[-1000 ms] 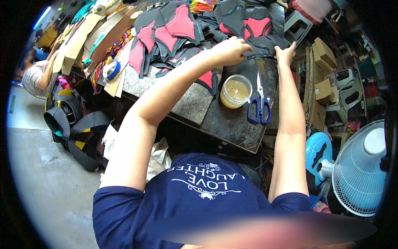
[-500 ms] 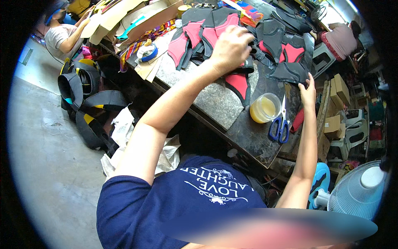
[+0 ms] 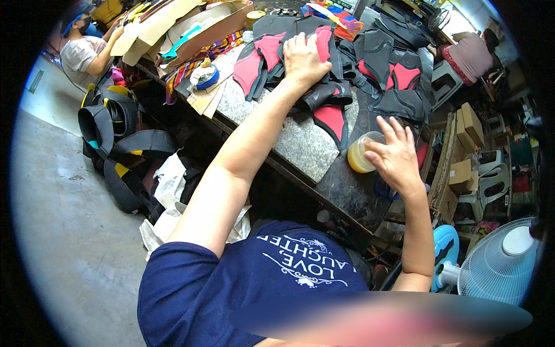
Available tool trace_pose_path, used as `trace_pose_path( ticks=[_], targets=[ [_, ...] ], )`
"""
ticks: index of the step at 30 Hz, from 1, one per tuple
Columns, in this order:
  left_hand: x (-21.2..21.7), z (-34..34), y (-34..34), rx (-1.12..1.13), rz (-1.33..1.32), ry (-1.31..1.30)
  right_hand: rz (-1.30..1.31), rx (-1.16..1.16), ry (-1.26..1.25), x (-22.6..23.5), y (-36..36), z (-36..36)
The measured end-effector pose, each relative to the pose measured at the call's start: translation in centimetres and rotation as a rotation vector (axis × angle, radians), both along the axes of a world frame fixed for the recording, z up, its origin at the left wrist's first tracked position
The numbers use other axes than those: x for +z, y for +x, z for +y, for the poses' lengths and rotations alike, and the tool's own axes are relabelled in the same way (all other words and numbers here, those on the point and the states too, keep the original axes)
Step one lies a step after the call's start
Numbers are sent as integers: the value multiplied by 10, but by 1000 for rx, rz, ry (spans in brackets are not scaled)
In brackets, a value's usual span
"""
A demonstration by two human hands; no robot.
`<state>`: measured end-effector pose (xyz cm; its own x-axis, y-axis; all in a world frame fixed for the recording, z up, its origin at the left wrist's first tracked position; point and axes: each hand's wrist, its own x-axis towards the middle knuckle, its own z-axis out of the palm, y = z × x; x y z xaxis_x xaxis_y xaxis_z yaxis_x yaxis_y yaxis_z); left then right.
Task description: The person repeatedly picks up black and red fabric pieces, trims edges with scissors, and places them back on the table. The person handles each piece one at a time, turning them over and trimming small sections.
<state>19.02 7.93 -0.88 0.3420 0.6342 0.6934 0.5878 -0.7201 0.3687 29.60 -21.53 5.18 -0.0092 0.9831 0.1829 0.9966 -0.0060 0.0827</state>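
Red panels [image 3: 247, 72] are seen set on several black pieces [image 3: 274, 24] at upper centre; on the plain piece [image 3: 399, 104], right of centre, none is visible. The left hand [image 3: 306, 61] is laid on the black pieces, grip indeterminable; the right hand [image 3: 399, 156] is held open by the jar [image 3: 359, 157], contact unclear.

Stacked pieces [image 3: 341, 92] lie on the worktop [image 3: 351, 196], behind the jar [image 3: 357, 159]. A fan [image 3: 498, 263] stands right of the worktop, boxes [image 3: 464, 173] beyond.
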Motion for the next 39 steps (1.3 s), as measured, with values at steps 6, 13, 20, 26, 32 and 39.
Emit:
trace_pose_path(
  ticks=[6, 13, 20, 26, 32, 39],
  targets=[
    [31, 7, -26, -110, -208, 22, 142, 8, 208, 25, -1, -16],
    [49, -49, -74, -249, -217, 129, 185, -81, 73, 36, -17, -46],
    [41, -120, -103, -240, -286, 214, 905, 132, 426, 41, -29, -32],
    [20, -186, -122, -330, -126, 226, 1484, 189, 361, 25, -55, 35],
    [8, -191, -150, -596, -672, -628, 1537, 281, 535, 28, -73, 43],
    [25, -190, -149, -856, -779, -1114, 1287, 187, 294, 19, -85, 22]
  ],
)
